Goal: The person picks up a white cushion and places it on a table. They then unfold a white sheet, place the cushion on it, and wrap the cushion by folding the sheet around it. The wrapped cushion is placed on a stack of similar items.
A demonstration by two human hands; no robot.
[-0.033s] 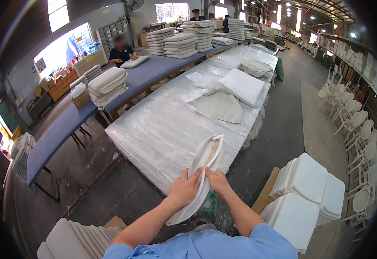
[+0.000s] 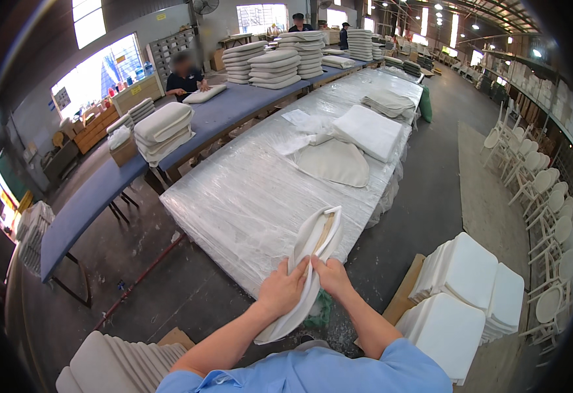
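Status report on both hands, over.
Left hand and right hand both grip white cushion cover, held edge-up over plastic-wrapped table. Nothing in the way.

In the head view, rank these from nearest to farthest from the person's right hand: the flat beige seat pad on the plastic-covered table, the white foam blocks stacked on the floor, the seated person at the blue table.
1. White foam blocks: on the floor, just right of the right hand.
2. Flat beige seat pad: ahead, mid-table on the plastic sheet.
3. Seated person: far ahead-left, behind the blue table.
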